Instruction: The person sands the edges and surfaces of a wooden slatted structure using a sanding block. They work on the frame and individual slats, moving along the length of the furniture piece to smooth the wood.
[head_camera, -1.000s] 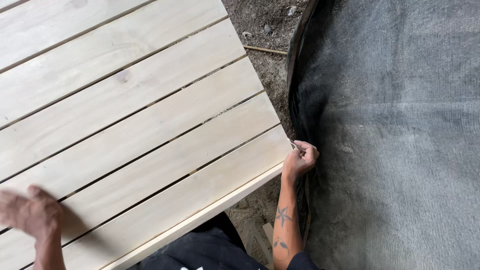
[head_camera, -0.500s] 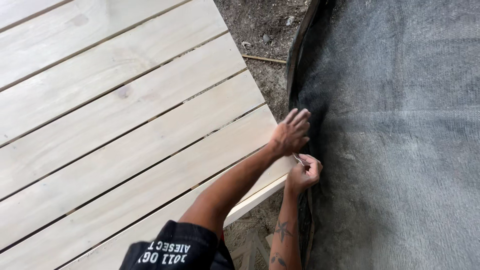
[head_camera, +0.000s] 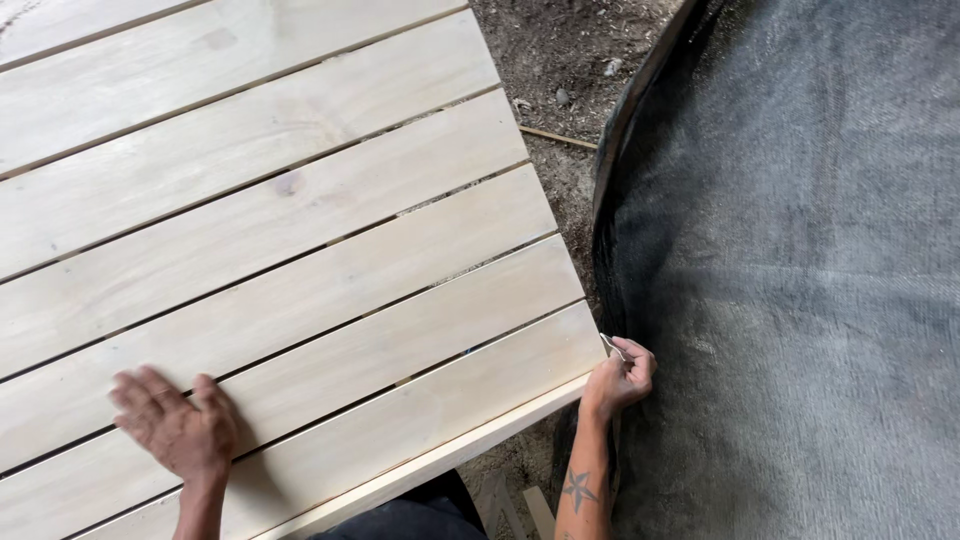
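Observation:
A pale wooden panel (head_camera: 280, 230) made of several planks with narrow gaps fills the left of the view. My left hand (head_camera: 175, 425) lies flat, fingers spread, on the planks near the front edge. My right hand (head_camera: 620, 378) is beside the panel's near right corner, fingers closed on a small thin metal piece (head_camera: 611, 346), too small to identify. Its knuckles rest against the edge of a dark grey mesh fabric (head_camera: 800, 270).
The dark mesh fabric covers the whole right side, its folded black edge (head_camera: 625, 120) running up beside the panel. A strip of bare dirt ground (head_camera: 560, 60) with small stones and a thin stick (head_camera: 560, 138) lies between panel and fabric.
My left hand has left the panel's right corner, where it was beside my right hand, and moved back left onto the planks. My right hand has stayed at the corner.

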